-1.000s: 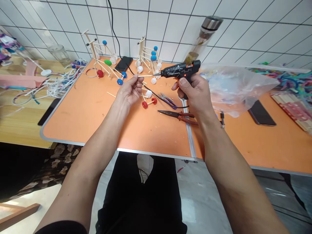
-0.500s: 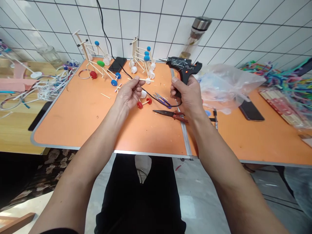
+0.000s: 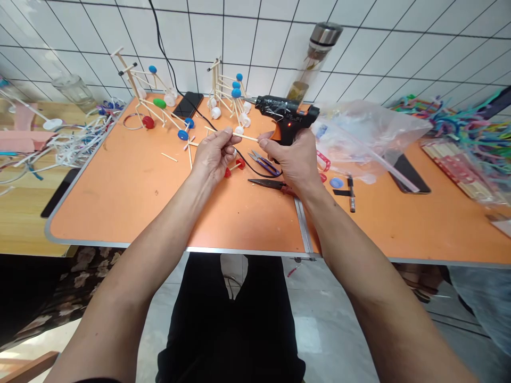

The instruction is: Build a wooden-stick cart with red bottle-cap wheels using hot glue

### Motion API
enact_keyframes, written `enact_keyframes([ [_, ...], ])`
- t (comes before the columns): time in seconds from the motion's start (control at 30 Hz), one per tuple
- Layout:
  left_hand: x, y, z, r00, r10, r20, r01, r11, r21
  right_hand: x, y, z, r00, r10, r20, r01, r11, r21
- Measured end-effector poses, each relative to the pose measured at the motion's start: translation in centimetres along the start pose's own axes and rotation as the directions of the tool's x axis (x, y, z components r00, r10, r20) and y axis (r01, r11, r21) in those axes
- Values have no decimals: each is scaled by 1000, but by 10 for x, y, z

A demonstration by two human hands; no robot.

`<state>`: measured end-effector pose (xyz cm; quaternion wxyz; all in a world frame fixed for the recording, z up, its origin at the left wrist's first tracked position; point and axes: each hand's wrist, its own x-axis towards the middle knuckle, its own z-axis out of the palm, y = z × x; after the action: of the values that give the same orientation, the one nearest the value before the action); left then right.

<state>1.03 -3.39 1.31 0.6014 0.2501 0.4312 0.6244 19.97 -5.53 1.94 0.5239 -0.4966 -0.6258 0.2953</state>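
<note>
Glue gun (image 3: 285, 113) points left, gripped in the right hand (image 3: 296, 157) — the left hand (image 3: 215, 152), palm up, pinches a stick (image 3: 246, 138).

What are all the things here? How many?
Held stick: 1, pale, centre
Glue gun: 1, black, centre
Stick models: 2, multicoloured, back
Snips: 1, purple, centre
Pliers: 1, red-handled, centre
Cord: 1, black, centre
Phones: 3, black, left, back, right
Bottle: 1, clear, back
Glass: 1, clear, back left
Bag: 1, clear, right
Strands: many, multicoloured, far right
Strips: many, whitish, left
Table: 1, orange, middle
Wall: 1, white, back
Left hand: 1, bare, on held stick
Right hand: 1, bare, on glue gun
</note>
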Motion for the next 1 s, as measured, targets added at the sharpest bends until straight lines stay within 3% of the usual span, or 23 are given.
enact_keyframes([
  [0.4,-1,-5,0,997,74,5,-74,997,-11,13,30,3,994,-105,4,105,994,44],
  [1.0,1,-19,-4,951,281,132,-301,938,172,14,38,9,1000,-21,-19,24,985,174],
])
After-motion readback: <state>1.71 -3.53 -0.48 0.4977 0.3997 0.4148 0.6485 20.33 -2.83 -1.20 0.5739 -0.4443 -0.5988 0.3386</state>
